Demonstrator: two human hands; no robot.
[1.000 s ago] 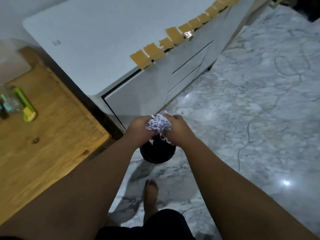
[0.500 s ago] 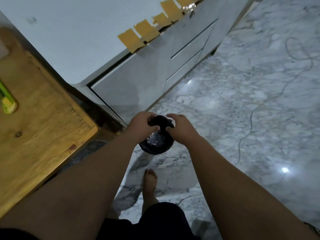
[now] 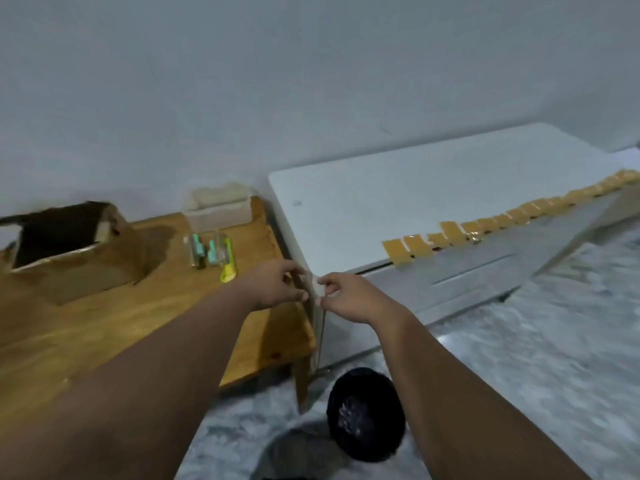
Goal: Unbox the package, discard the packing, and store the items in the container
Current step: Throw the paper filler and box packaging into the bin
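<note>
My left hand [image 3: 277, 285] and my right hand [image 3: 346, 299] are raised side by side in front of the white cabinet's near corner, almost touching. Both hold nothing, with fingers loosely curled. Below them on the floor stands a black bin [image 3: 367, 452] with shredded paper packing [image 3: 349, 414] inside. On the wooden table [image 3: 104, 327] to the left sits the opened cardboard box [image 3: 69, 268]. A clear plastic container [image 3: 218, 213] stands at the table's back, by the wall. In front of it lie small teal items in clear packs [image 3: 202, 251] and a yellow-green utility knife [image 3: 228, 263].
A white cabinet [image 3: 398, 202] with drawers stands right of the table, with several strips of brown tape [image 3: 450, 237] stuck along its front edge. Marble floor [image 3: 536, 358] spreads to the right. A plain wall is behind.
The shredded paper has gone from my hands into the black bin. Both hands have lifted away from the bin, up to table height, and my view has swung up toward the table and wall.
</note>
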